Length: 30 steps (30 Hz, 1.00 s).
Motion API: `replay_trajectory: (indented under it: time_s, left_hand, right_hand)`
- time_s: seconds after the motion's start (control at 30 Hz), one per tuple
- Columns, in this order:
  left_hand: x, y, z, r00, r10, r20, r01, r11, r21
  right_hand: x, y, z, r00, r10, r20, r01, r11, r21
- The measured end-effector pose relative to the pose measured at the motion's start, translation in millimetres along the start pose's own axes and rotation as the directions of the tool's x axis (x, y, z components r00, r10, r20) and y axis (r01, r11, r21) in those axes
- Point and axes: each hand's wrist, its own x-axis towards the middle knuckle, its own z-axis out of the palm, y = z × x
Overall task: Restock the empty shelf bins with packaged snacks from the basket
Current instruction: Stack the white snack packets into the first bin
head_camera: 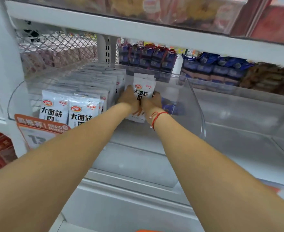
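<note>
Both arms reach deep into a clear plastic bin on the middle shelf. The left hand and the right hand hold a small stack of white snack packets between them, upright, the left hand's fingers curled round the stack's left edge and the right hand's round its right edge. The stack stands in the right part of the bin, just beside the rows of matching white packets that fill the bin's left part. A red string bracelet circles the right wrist. Behind the bin sit blue packets, and an orange price tag hangs at the shelf's front left. To the right lies another clear bin.
</note>
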Motion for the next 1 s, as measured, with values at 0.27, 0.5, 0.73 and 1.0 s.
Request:
replay_trajectory:
  time_s: [0.27, 0.5, 0.73, 1.0]
  left_hand:
    - [-26.5, 19.9, -22.7, 0.933, 0.332, -0.135, -0.161, 0.725, 0.669]
    - [-22.4, 14.9, -30.2, 0.921, 0.389, 0.005, -0.202, 0.469, 0.86]
    - [-20.6, 11.3, -31.0, 0.937, 0.346, -0.051, -0.15, 0.53, 0.835]
    - [-24.6, 14.2, -25.9, 0.956, 0.292, -0.021, -0.12, 0.454, 0.883]
  right_hand:
    - [8.8, 18.8, -1.7, 0.993, -0.111, 0.052, 0.116, 0.987, -0.114]
    - [10.5, 21.8, 2.4, 0.967, -0.106, 0.233, 0.12, 0.992, -0.044]
    - [9.5, 20.2, 0.6, 0.961, 0.016, 0.276, -0.025, 0.999, 0.031]
    - [14.0, 23.4, -6.9, 0.97, 0.137, 0.202, -0.084, 0.964, -0.251]
